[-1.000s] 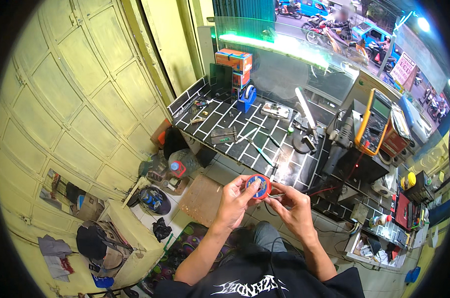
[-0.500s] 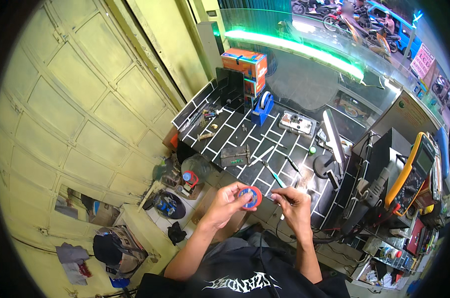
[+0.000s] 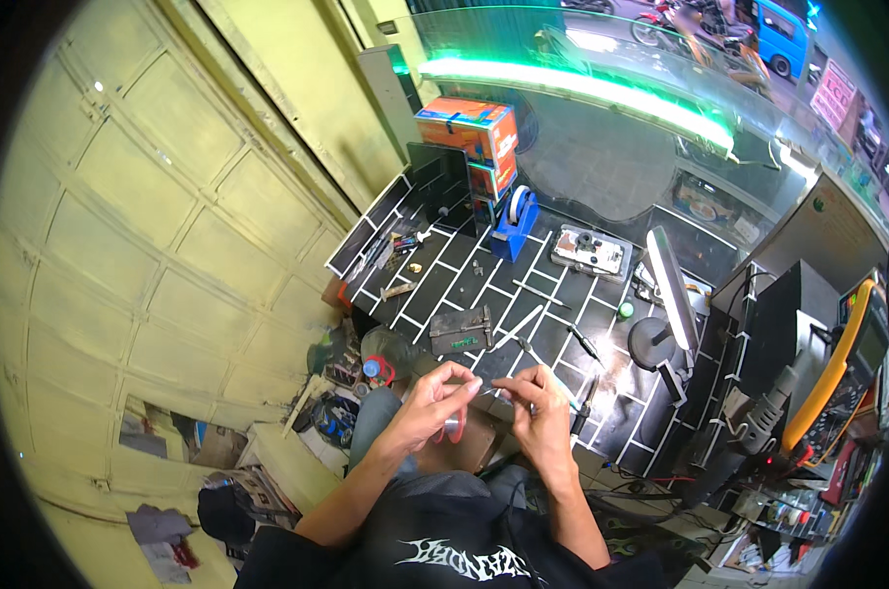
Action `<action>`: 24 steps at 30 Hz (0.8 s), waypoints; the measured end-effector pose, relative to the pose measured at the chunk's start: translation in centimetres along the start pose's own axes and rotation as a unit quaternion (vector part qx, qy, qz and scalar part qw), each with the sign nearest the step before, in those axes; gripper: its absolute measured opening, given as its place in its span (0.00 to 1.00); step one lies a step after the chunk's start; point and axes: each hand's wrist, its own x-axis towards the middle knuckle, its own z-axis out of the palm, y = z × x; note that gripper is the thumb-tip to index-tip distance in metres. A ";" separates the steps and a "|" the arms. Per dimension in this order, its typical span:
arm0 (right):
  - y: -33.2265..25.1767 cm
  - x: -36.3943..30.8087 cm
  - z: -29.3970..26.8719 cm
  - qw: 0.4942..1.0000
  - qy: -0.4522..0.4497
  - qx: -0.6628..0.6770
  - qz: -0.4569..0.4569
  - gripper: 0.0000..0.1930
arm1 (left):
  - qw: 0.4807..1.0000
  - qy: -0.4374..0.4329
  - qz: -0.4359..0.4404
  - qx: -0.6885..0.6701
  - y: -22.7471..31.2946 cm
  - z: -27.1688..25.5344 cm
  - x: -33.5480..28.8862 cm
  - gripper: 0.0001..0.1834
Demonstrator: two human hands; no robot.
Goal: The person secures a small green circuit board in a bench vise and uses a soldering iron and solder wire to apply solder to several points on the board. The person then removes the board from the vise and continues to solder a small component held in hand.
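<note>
In front of my chest, my left hand (image 3: 434, 404) is closed around a small round red spool (image 3: 454, 428), seen nearly edge-on below the fingers. Its thumb and forefinger are pinched together at the top. Close beside it, my right hand (image 3: 535, 407) has its thumb and forefinger pressed together. A short thin strand (image 3: 487, 389), perhaps wire, seems to run between the two fingertips; it is too fine to make out clearly. Just past my right hand, a teal-handled tool (image 3: 568, 393) lies partly hidden on the black tiled bench (image 3: 434, 280).
A dark metal box (image 3: 461, 331), a blue tape dispenser (image 3: 514, 228), an opened device (image 3: 590, 251) and a lit lamp (image 3: 670, 290) stand on the bench. A yellow multimeter (image 3: 832, 363) is at the right. A large bottle (image 3: 389, 351) stands left of the bench.
Both hands have come closer together, the right one moving left. The spool has turned from face-on to nearly edge-on and dropped lower in the left hand. The view has shifted slightly.
</note>
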 end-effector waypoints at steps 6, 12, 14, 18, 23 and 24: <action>3.6 -0.6 2.2 0.995 0.093 0.013 0.043 0.13 | 0.992 -0.053 0.080 0.085 -2.1 -2.0 4.1 0.09; 6.5 0.8 7.1 0.986 0.143 0.061 0.067 0.14 | 0.974 -0.124 0.082 0.170 -3.1 -7.6 9.9 0.07; 8.3 1.5 9.0 0.981 0.162 0.080 0.071 0.13 | 0.966 -0.149 0.088 0.194 -2.6 -9.1 11.6 0.07; 10.3 3.3 12.3 0.973 0.225 0.039 0.030 0.12 | 0.947 -0.186 0.128 0.227 -2.5 -11.6 13.8 0.07; 11.5 2.9 15.8 0.961 0.273 -0.024 -0.030 0.10 | 0.937 -0.183 0.214 0.207 -5.2 -14.3 15.6 0.07; 11.8 2.4 16.2 0.948 0.315 -0.045 -0.023 0.09 | 0.935 -0.179 0.232 0.200 -5.8 -14.8 15.6 0.07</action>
